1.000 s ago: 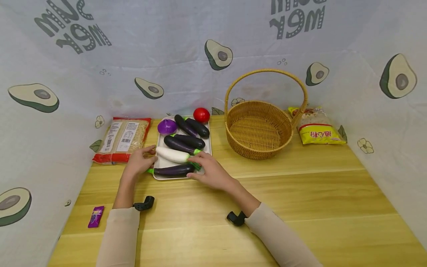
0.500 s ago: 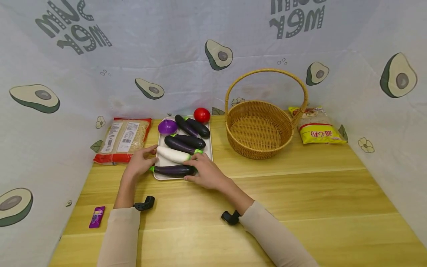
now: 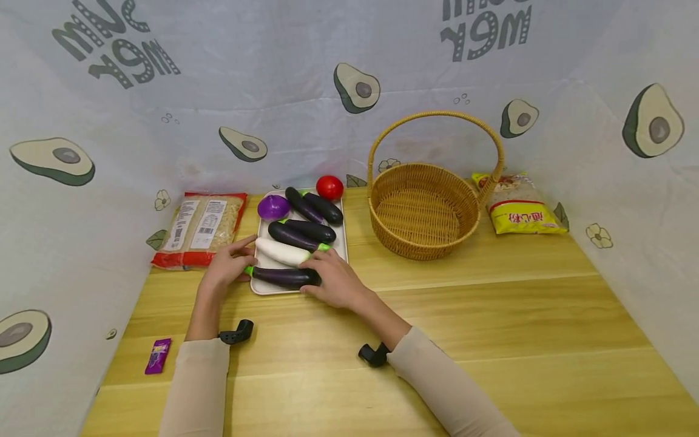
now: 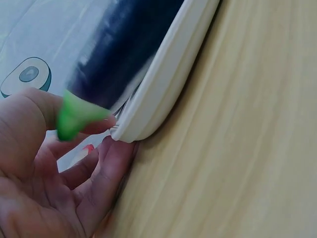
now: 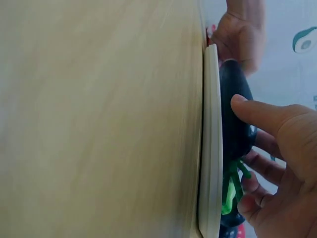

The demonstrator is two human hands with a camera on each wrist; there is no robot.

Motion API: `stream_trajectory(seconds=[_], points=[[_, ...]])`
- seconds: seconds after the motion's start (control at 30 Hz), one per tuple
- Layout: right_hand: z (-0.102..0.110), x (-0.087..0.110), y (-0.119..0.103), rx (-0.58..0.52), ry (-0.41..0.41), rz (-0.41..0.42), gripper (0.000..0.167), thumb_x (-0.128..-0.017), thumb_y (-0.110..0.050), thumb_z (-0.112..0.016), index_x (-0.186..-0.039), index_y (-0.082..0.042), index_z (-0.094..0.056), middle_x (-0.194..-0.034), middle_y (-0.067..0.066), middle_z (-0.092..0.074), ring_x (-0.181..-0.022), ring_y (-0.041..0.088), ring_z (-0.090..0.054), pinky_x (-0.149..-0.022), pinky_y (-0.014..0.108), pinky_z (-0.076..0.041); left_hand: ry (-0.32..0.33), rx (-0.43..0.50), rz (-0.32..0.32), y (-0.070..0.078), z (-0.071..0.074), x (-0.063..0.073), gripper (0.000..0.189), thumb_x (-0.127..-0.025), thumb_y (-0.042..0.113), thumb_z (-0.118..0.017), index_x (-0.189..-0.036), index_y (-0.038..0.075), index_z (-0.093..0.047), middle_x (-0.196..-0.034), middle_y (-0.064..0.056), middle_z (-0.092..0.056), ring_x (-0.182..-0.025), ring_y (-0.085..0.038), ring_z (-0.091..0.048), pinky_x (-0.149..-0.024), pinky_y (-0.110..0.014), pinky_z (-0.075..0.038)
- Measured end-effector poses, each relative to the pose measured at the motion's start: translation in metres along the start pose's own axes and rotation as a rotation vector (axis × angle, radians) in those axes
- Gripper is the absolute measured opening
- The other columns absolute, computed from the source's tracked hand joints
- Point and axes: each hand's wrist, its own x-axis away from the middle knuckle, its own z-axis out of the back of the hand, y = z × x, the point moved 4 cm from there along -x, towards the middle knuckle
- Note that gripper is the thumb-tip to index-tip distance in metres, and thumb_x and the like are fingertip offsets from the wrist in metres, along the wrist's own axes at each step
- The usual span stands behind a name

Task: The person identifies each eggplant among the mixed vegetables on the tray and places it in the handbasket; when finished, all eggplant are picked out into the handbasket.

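Note:
In the head view, a dark purple eggplant (image 3: 285,277) lies along the front of a white tray (image 3: 267,291), its green stem at the left. My right hand (image 3: 335,280) grips its rounded end, thumb on the near side in the right wrist view (image 5: 297,163). My left hand (image 3: 226,264) is at the tray's left edge. The left wrist view shows its thumb and fingers (image 4: 106,168) pinching the rim beside the green stem. Behind that eggplant lies a white radish (image 3: 281,252), whose green leafy end is under my right hand. Several more eggplants (image 3: 295,235) fill the tray's back half.
A purple onion (image 3: 273,207) and a red tomato (image 3: 330,188) are at the tray's back. To its right stands a handled wicker basket (image 3: 426,212). Packaged goods (image 3: 202,227) lie at left, a yellow bag (image 3: 519,209) at right, and a small purple packet (image 3: 158,356) near the front.
My right hand has shifted slightly left, from the radish's leafy end onto the front eggplant's end. That eggplant's stem end has risen slightly toward the back. My left hand stays at the tray edge.

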Motion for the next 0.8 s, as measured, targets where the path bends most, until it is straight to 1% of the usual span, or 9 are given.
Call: stream_trajectory(seconds=[0.1,0.2,0.3,0.37,0.43,0.53,0.67,0.73,0.8], points=[[0.005,0.003,-0.001,-0.022,-0.002,0.019,0.045,-0.093,-0.036,-0.076,-0.133,-0.017,-0.069,-0.133,0.005,-0.064,-0.124,0.025,-0.053,-0.107,0.044,-0.046,-0.006,0.04,0.026,-0.002,0.001,0.001,0.059,-0.1,0.015,-0.06,-0.157,0.02,-0.046,-0.141,-0.019,-0.051,-0.111,-0.026,-0.057,-0.076,-0.03,-0.061],[0.012,0.007,-0.002,-0.04,0.003,0.04,0.044,-0.094,-0.034,-0.075,-0.134,-0.015,-0.068,-0.133,0.006,-0.063,-0.125,0.025,-0.054,-0.108,0.044,-0.046,-0.04,0.075,0.011,-0.004,0.001,0.001,0.055,-0.103,0.015,-0.056,-0.157,0.016,-0.045,-0.14,-0.02,-0.05,-0.107,-0.022,-0.058,-0.077,-0.029,-0.061],[0.021,0.011,-0.001,-0.053,0.015,0.055,0.045,-0.095,-0.032,-0.074,-0.135,-0.014,-0.067,-0.132,0.006,-0.061,-0.125,0.024,-0.055,-0.107,0.043,-0.047,-0.068,0.119,0.002,-0.006,0.002,0.001,0.053,-0.105,0.014,-0.054,-0.158,0.015,-0.044,-0.14,-0.02,-0.049,-0.104,-0.017,-0.058,-0.078,-0.029,-0.061],[0.028,0.014,-0.001,-0.065,0.023,0.056,0.044,-0.095,-0.031,-0.074,-0.135,-0.013,-0.066,-0.132,0.005,-0.06,-0.124,0.023,-0.055,-0.107,0.042,-0.048,-0.072,0.121,-0.005,-0.006,0.001,0.002,0.056,-0.104,0.007,-0.052,-0.158,0.016,-0.043,-0.143,-0.02,-0.048,-0.105,-0.016,-0.058,-0.079,-0.028,-0.061],[0.036,0.017,0.001,-0.076,0.036,0.061,0.044,-0.096,-0.029,-0.073,-0.136,-0.014,-0.066,-0.132,0.005,-0.06,-0.125,0.022,-0.056,-0.107,0.042,-0.048,-0.056,0.099,-0.006,-0.006,0.0,0.003,0.06,-0.099,0.001,-0.052,-0.157,0.017,-0.045,-0.143,-0.02,-0.049,-0.107,-0.019,-0.057,-0.079,-0.028,-0.06],[0.05,0.022,0.005,-0.098,0.054,0.065,0.044,-0.097,-0.027,-0.072,-0.138,-0.013,-0.064,-0.135,0.005,-0.058,-0.127,0.023,-0.055,-0.108,0.044,-0.048,-0.019,0.037,-0.025,-0.003,-0.001,0.004,0.066,-0.094,-0.002,-0.056,-0.156,0.017,-0.046,-0.145,-0.021,-0.05,-0.112,-0.025,-0.057,-0.077,-0.028,-0.06],[0.073,0.03,0.012,-0.111,0.091,0.072,0.046,-0.098,-0.024,-0.071,-0.141,-0.012,-0.061,-0.139,0.009,-0.057,-0.13,0.028,-0.054,-0.111,0.048,-0.045,0.051,-0.044,-0.05,0.002,-0.004,0.005,0.062,-0.094,0.007,-0.067,-0.153,0.016,-0.051,-0.139,-0.02,-0.054,-0.109,-0.028,-0.06,-0.072,-0.028,-0.06],[0.085,0.033,0.018,-0.106,0.113,0.06,0.046,-0.098,-0.023,-0.07,-0.142,-0.012,-0.061,-0.139,0.01,-0.057,-0.131,0.029,-0.053,-0.112,0.05,-0.044,0.083,-0.083,-0.067,0.005,-0.005,0.005,0.06,-0.093,0.008,-0.068,-0.151,0.015,-0.054,-0.134,-0.02,-0.056,-0.099,-0.025,-0.062,-0.068,-0.026,-0.058],[0.098,0.037,0.026,-0.091,0.135,0.038,0.047,-0.098,-0.023,-0.07,-0.143,-0.012,-0.06,-0.14,0.011,-0.057,-0.131,0.03,-0.053,-0.111,0.051,-0.044,0.115,-0.123,-0.099,0.007,-0.005,0.005,0.059,-0.092,0.007,-0.068,-0.15,0.013,-0.055,-0.128,-0.02,-0.059,-0.084,-0.021,-0.06,-0.063,-0.024,-0.054]])
